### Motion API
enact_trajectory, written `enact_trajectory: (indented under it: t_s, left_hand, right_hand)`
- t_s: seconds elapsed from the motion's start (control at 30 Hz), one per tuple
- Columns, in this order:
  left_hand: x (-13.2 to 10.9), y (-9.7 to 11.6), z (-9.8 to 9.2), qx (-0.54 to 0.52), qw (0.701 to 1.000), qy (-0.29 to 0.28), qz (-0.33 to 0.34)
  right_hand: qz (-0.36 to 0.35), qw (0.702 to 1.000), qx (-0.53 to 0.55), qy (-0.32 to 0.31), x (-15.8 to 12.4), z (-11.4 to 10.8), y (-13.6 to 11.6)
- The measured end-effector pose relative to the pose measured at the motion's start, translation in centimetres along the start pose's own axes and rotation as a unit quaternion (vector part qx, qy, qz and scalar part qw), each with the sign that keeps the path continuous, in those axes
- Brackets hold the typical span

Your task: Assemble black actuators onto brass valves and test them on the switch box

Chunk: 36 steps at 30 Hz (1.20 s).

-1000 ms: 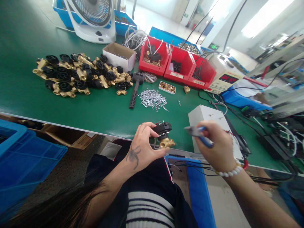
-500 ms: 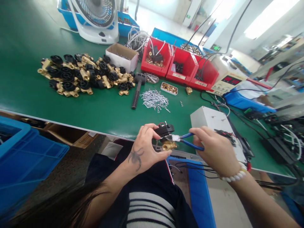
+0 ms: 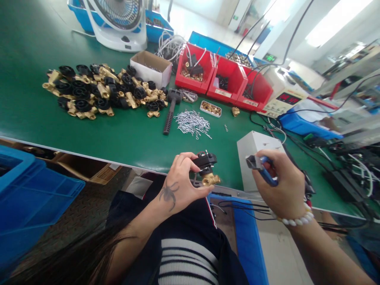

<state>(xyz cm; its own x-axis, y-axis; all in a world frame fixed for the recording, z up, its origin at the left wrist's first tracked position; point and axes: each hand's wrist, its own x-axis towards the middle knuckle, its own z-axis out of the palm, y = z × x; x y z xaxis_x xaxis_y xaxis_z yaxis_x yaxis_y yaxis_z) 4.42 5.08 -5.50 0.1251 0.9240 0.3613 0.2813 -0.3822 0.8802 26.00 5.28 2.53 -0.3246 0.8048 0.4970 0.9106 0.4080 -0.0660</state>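
Observation:
My left hand (image 3: 178,184) pinches a small valve (image 3: 206,168) with a black plastic top and a brass body, held just over the near edge of the green table (image 3: 124,134). My right hand (image 3: 280,186) is closed around blue-handled pliers (image 3: 261,166), whose jaws point left toward the valve with a gap of about a hand's width between them. A white bead bracelet sits on my right wrist.
A pile of black-and-brass valves (image 3: 97,93) lies at the left. Silver clips (image 3: 191,122), a black-handled tool (image 3: 169,111), a cardboard box (image 3: 151,67), red bins (image 3: 222,81), a white box (image 3: 257,152), a fan (image 3: 118,23), a meter (image 3: 285,97) and cables crowd the table. A blue crate (image 3: 29,198) stands lower left.
Half a second ago the pliers' jaws were at the valve's side; my right hand has since pulled them back to the right and up. My left hand keeps the valve in place.

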Motion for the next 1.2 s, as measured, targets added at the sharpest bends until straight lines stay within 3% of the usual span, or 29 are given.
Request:
enact_trajectory:
  t_s: [0.1,0.17,0.2,0.27,0.33,0.37,0.4,0.5,0.53,0.57,0.67,0.7,0.73,0.83,0.87,0.93,1.03,1.07,1.1,1.2]
  left_hand:
    - [0.1,0.0,0.0,0.008,1.000,0.002,0.009]
    - [0.1,0.1,0.1,0.015,1.000,0.004,0.015]
    - [0.2,0.1,0.1,0.016,1.000,0.005,0.014]
    - [0.2,0.2,0.1,0.013,1.000,0.005,0.004]
    - [0.2,0.2,0.1,0.009,1.000,0.003,-0.004]
    - [0.2,0.2,0.1,0.009,1.000,0.002,-0.002]
    - [0.2,0.2,0.1,0.011,1.000,0.000,0.001]
    - [0.2,0.1,0.0,0.016,1.000,0.004,0.012]
    - [0.2,0.1,0.0,0.017,1.000,0.004,0.013]
    - [0.1,0.1,0.0,0.017,1.000,0.005,0.013]
    - [0.1,0.1,0.0,0.014,1.000,0.004,0.008]
    - [0.1,0.1,-0.1,0.013,1.000,0.003,0.007]
    - [0.0,0.1,-0.1,0.014,1.000,0.002,0.007]
    - [0.0,0.0,-0.1,0.017,1.000,-0.001,0.009]
    - [0.0,0.0,0.0,0.017,1.000,-0.001,0.008]
    - [0.0,0.0,0.0,0.013,1.000,0.000,0.007]
    - [0.1,0.0,0.0,0.005,1.000,-0.002,0.003]
    - [0.1,0.0,0.0,0.003,1.000,-0.003,0.001]
    - [0.1,0.0,0.0,0.003,1.000,-0.005,0.000]
    - [0.1,-0.1,-0.1,0.006,1.000,-0.006,0.007]
  right_hand:
    - [-0.034,0.984,-0.078,-0.159,-0.3,0.1,0.0]
    - [-0.045,0.972,-0.108,-0.203,-0.4,-0.1,0.0]
    - [-0.039,0.979,-0.099,-0.171,-0.3,-0.3,0.0]
    - [-0.010,0.998,-0.054,-0.044,-0.4,-0.7,0.0]
    - [0.018,0.998,-0.014,0.065,-0.5,-0.6,0.0]
    - [0.016,0.997,-0.013,0.070,-0.6,-0.3,0.0]
    - [0.005,0.999,-0.022,0.037,-0.7,0.1,0.0]
    - [-0.051,0.985,-0.065,-0.153,-0.8,0.8,0.0]
    - [-0.055,0.981,-0.070,-0.175,-0.7,0.8,0.0]
    - [-0.050,0.984,-0.062,-0.159,-0.7,0.7,0.0]
    - [0.005,1.000,-0.011,0.003,-0.6,0.3,0.0]
    - [0.017,1.000,-0.003,0.022,-0.7,0.4,0.0]
    - [0.018,1.000,-0.008,0.003,-0.7,0.5,0.0]
    - [-0.027,0.984,-0.065,-0.164,-0.8,1.0,0.0]
    - [-0.039,0.978,-0.081,-0.189,-0.7,1.0,0.1]
    - [-0.037,0.987,-0.073,-0.138,-0.5,0.7,0.2]
    - [0.018,0.999,-0.007,0.046,-0.5,0.4,0.2]
    - [0.027,0.997,0.002,0.069,-0.6,0.5,0.2]
    - [0.024,0.998,-0.003,0.052,-0.7,0.7,0.3]
    - [-0.022,0.989,-0.043,-0.136,-0.9,1.5,0.3]
